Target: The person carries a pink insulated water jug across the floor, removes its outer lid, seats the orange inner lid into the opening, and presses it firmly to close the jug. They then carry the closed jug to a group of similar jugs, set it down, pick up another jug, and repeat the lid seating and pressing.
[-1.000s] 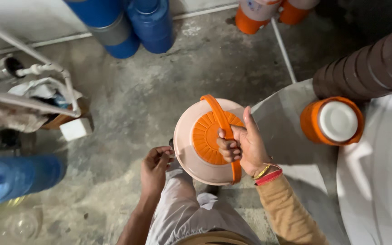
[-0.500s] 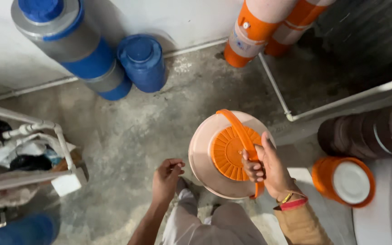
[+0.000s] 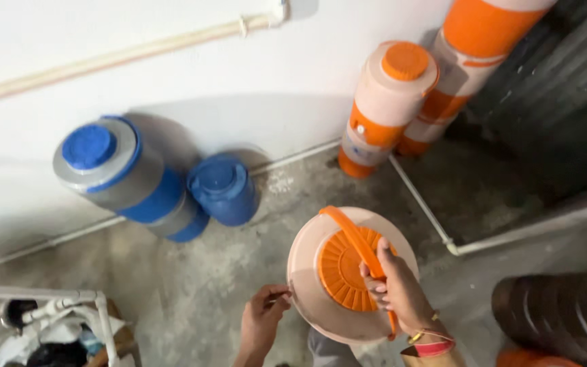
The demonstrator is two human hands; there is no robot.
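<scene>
The right hand [image 3: 399, 289] was closed around the orange handle [image 3: 354, 241] of the beige jug [image 3: 307, 285]. At nine o'clock, left hand [image 3: 263, 316] pinched its rim, steadying the carry.

Bare grey concrete floor [image 3: 191, 285], stained and dusty. Standing on it by the white wall: a grey-and-blue water container [image 3: 127, 177], a small blue jug [image 3: 222, 189] touching it, two orange-and-cream containers [image 3: 385, 102] in the corner. White pipes [image 3: 422, 207] lie along the floor.

Round beige container [image 3: 307, 285], orange lid, handle raised.
</scene>
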